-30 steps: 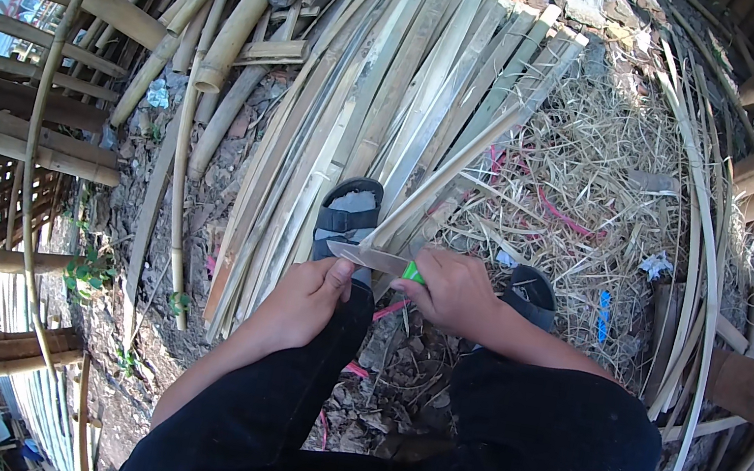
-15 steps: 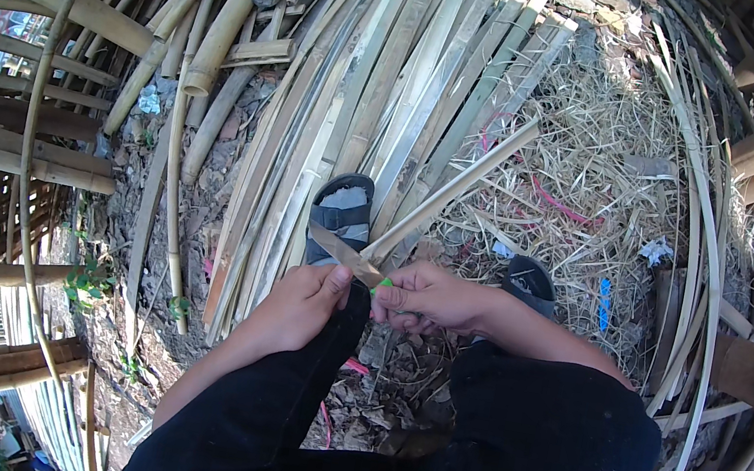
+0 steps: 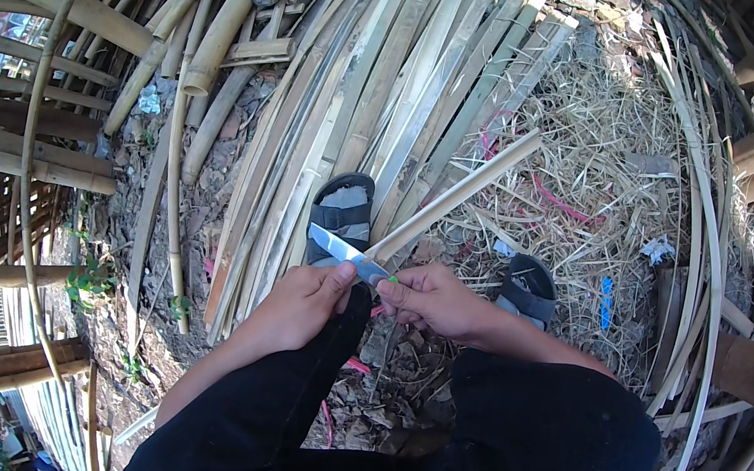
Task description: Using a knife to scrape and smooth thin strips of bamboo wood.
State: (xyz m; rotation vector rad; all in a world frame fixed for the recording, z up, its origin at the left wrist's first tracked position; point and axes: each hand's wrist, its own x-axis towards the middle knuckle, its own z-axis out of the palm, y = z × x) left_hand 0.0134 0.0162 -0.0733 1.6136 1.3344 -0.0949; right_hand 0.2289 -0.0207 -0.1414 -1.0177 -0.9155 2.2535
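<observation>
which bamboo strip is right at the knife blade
The single pale strip slanting up and right from the knife; the other strips lie bunched side by side on the ground.

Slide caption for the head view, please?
Right grip holding a knife across a strip, left grip close by, slats laid out beyond.

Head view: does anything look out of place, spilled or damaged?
Mildly: a blue scrap and pink strips lie among the pale shavings on the right, their bright colours at odds with the straw tones. Nothing odd shows about the knife.
</observation>
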